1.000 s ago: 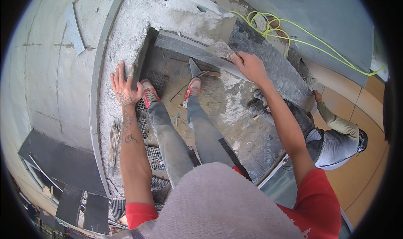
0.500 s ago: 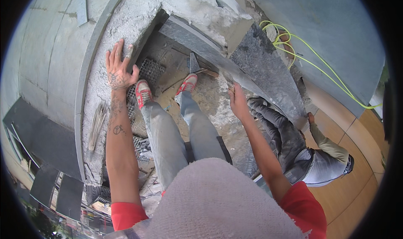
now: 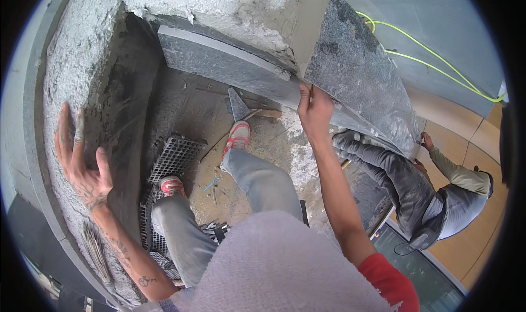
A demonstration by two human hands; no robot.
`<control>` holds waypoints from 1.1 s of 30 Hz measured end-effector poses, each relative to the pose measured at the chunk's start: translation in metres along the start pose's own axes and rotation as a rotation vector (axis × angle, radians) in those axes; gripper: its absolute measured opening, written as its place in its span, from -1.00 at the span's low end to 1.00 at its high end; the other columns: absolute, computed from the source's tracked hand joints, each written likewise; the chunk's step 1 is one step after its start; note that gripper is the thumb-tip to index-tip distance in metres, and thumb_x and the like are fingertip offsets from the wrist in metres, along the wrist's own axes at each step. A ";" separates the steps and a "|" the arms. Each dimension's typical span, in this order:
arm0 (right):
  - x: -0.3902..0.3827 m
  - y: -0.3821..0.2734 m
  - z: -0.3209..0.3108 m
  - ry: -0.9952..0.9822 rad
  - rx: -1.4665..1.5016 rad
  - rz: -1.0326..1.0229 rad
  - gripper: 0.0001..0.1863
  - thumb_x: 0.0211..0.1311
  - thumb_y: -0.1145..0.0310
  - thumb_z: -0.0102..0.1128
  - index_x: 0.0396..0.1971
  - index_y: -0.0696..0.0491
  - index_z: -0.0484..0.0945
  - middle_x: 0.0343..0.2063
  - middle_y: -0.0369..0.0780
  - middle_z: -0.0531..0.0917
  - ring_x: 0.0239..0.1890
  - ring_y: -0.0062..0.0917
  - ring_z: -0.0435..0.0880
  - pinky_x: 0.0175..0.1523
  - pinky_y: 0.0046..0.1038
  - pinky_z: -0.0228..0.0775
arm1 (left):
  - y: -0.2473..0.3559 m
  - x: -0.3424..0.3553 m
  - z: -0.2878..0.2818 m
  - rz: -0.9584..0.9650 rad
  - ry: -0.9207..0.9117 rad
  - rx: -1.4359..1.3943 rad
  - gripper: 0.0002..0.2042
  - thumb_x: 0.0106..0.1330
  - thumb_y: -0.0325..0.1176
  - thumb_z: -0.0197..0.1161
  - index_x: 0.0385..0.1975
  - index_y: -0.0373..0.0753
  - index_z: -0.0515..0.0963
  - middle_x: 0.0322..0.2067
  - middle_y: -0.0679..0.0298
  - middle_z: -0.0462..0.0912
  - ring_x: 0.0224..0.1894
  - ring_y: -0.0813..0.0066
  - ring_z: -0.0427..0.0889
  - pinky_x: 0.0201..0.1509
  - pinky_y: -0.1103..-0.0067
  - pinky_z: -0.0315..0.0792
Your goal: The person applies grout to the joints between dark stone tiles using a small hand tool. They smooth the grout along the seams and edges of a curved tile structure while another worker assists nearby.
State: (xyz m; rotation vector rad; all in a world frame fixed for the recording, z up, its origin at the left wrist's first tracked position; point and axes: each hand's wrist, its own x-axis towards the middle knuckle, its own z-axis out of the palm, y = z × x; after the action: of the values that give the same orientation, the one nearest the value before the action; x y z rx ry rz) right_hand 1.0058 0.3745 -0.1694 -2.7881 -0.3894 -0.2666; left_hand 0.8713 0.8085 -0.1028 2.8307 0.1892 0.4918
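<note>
A broad, rough mortar ledge (image 3: 219,5) curves down the left and across the top, its outer side bounded by a smooth grey rim (image 3: 34,120). Inside it lies the sunken floor (image 3: 189,106), which gives the widest open room between the dark inner wall (image 3: 126,109) on the left and the stone on the right. Both of the wearer's feet are down in this space. The speckled grey slab (image 3: 356,76) slants along the right, narrowing away from the wearer's right hand. A co-worker (image 3: 424,202) bends beyond it, one hand at its far end. A long grey panel (image 3: 219,57) stands on edge along the upper wall and runs toward the slab's near corner. Black plastic grids (image 3: 176,153) crowd the floor's left side.

The left hand (image 3: 85,175) lies on the ledge's inner edge, fingers spread, thumb apart, grasping nothing. The right hand (image 3: 316,109) is partly curled at the slab's near corner, thumb raised — its fingertips are hidden, so I cannot tell whether it grips anything. A bundle of thin sticks (image 3: 94,249) rests on the ledge beside the left forearm. Smallest is a triangular stone offcut (image 3: 238,105), just beyond one shoe.
</note>
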 end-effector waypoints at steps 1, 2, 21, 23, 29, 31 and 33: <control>-0.003 -0.003 0.010 0.019 0.008 0.011 -0.74 0.34 0.33 0.19 -0.10 0.17 0.51 -0.53 -0.02 0.59 -0.54 -0.16 0.57 -0.37 -0.29 0.41 | -0.002 0.002 -0.005 0.030 -0.010 0.045 -0.52 0.26 -0.05 0.10 0.07 -0.23 0.60 0.31 0.11 0.40 0.39 0.13 0.30 0.47 0.16 0.05; -0.005 -0.001 0.015 0.049 0.034 0.032 -0.74 0.34 0.32 0.19 -0.10 0.18 0.51 -0.53 -0.02 0.58 -0.55 -0.20 0.56 -0.39 -0.32 0.40 | -0.002 0.002 -0.004 0.057 -0.017 0.075 -0.53 0.27 -0.07 0.11 0.04 -0.25 0.61 0.30 0.11 0.40 0.39 0.13 0.30 0.47 0.18 0.07; -0.026 0.030 -0.003 -0.257 0.372 0.111 -0.65 0.43 0.25 0.05 -0.01 0.24 0.45 -0.23 0.03 0.60 -0.18 -0.13 0.60 -0.05 -0.24 0.39 | -0.009 -0.009 0.003 0.047 0.084 -0.023 -0.52 0.16 -0.09 0.17 0.02 -0.23 0.64 0.24 0.14 0.48 0.30 0.13 0.42 0.39 0.26 0.21; -0.017 0.019 0.007 -0.175 0.487 0.164 -0.58 0.41 0.15 0.10 0.00 0.22 0.49 -0.18 0.02 0.63 -0.14 -0.12 0.62 0.02 -0.24 0.40 | -0.009 -0.006 0.004 0.055 0.100 -0.052 -0.54 0.15 -0.12 0.18 0.00 -0.24 0.65 0.22 0.14 0.51 0.29 0.14 0.43 0.39 0.26 0.22; -0.007 0.002 0.032 0.055 0.414 0.076 -0.66 0.34 0.19 0.23 -0.26 0.23 0.59 -0.33 -0.10 0.70 -0.34 -0.46 0.66 -0.16 -0.46 0.45 | 0.015 -0.008 0.017 -0.182 0.184 0.179 -0.67 0.21 -0.30 0.13 -0.10 -0.28 0.67 0.13 0.15 0.58 0.22 0.20 0.50 0.40 0.10 0.13; -0.008 0.002 0.038 0.106 0.392 0.045 -0.64 0.31 0.16 0.26 -0.31 0.23 0.61 -0.41 -0.09 0.70 -0.42 -0.38 0.66 -0.22 -0.43 0.46 | 0.071 0.002 0.048 -0.120 0.337 0.119 -0.68 0.18 -0.37 0.12 -0.10 -0.27 0.68 -0.01 0.17 0.63 0.12 0.21 0.56 0.40 0.08 0.12; -0.007 0.004 0.037 0.073 0.413 0.069 -0.65 0.29 0.16 0.27 -0.34 0.21 0.62 -0.47 -0.07 0.67 -0.48 -0.31 0.63 -0.29 -0.41 0.44 | 0.140 0.008 0.089 0.030 0.256 -0.178 -0.70 0.14 -0.42 0.12 -0.15 -0.24 0.67 -0.19 0.20 0.63 -0.04 0.20 0.59 0.37 0.08 0.16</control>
State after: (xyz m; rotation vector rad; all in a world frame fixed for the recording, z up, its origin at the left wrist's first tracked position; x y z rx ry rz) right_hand 1.0057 0.3812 -0.2070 -2.3744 -0.2916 -0.2404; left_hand 0.9209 0.6551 -0.1420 2.5946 0.1429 0.8342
